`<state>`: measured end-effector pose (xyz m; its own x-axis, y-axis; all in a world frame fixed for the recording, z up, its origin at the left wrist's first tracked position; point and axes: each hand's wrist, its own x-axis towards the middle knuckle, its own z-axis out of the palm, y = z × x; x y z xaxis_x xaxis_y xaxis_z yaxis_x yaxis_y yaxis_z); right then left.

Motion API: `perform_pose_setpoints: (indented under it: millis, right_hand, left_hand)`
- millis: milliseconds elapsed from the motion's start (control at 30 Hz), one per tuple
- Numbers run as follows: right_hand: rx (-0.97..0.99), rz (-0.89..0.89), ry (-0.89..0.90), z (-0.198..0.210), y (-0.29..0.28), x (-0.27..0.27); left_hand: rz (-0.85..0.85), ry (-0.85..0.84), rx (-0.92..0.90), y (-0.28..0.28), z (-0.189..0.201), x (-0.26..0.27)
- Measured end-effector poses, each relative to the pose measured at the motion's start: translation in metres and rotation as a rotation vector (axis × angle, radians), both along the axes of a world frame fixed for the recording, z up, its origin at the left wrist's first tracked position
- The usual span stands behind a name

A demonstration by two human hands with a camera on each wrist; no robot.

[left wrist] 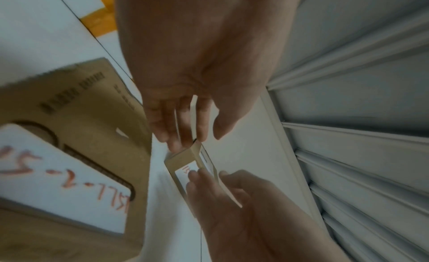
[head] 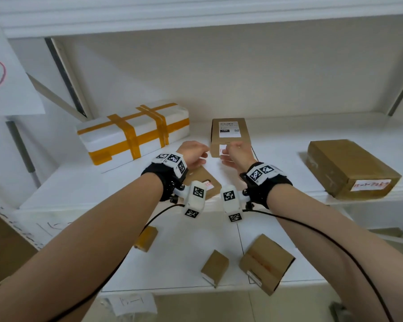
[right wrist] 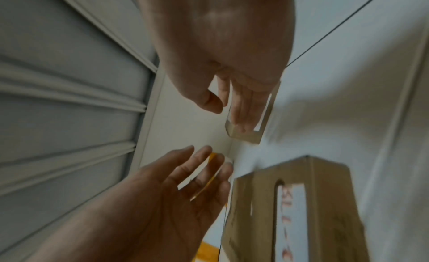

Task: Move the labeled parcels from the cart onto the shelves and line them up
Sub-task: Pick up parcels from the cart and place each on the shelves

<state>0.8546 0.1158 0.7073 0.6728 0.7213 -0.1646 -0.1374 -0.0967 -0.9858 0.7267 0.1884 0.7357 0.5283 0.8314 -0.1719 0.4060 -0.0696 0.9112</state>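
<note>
My right hand (head: 236, 154) touches the front face of the small brown parcel (head: 230, 135) with straight fingers, on its white handwritten label, and the thumb stays free above it. This parcel stands on the middle shelf (head: 79, 189), with a printed label on its top. My left hand (head: 193, 153) is spread just left of the parcel; its fingertips (left wrist: 176, 143) reach the parcel's corner, but I cannot tell if they really touch. Left of the parcel lies a white foam box (head: 133, 131) with orange tape. Near in front of the parcel lies a flat cardboard parcel (head: 202, 182) with red writing. Well to the right sits a taped brown box (head: 351, 168).
</note>
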Motion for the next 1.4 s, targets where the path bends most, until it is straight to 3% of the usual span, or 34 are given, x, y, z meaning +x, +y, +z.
perform_pose_setpoints:
  millis: [333, 733, 933, 1167, 1400]
  right_hand:
    - [0.039, 0.26, -0.194, 0.003, 0.003, -0.133]
    - [0.03, 0.418, -0.249, -0.073, 0.02, -0.328]
    - [-0.072, 0.512, -0.268, -0.146, 0.021, -0.42]
    - [-0.216, 0.595, -0.244, -0.243, 0.009, -0.506]
    - [-0.36, 0.704, -0.198, -0.327, -0.013, -0.576]
  left_hand:
    - [0.142, -0.163, 0.083, -0.004, -0.016, -0.111]
    - [0.416, -0.221, 0.0, -0.008, -0.105, -0.311]
    - [0.52, -0.199, -0.135, -0.016, -0.185, -0.412]
    - [0.613, -0.05, -0.294, -0.047, -0.277, -0.507]
    - [0.594, -0.009, -0.496, -0.082, -0.351, -0.586]
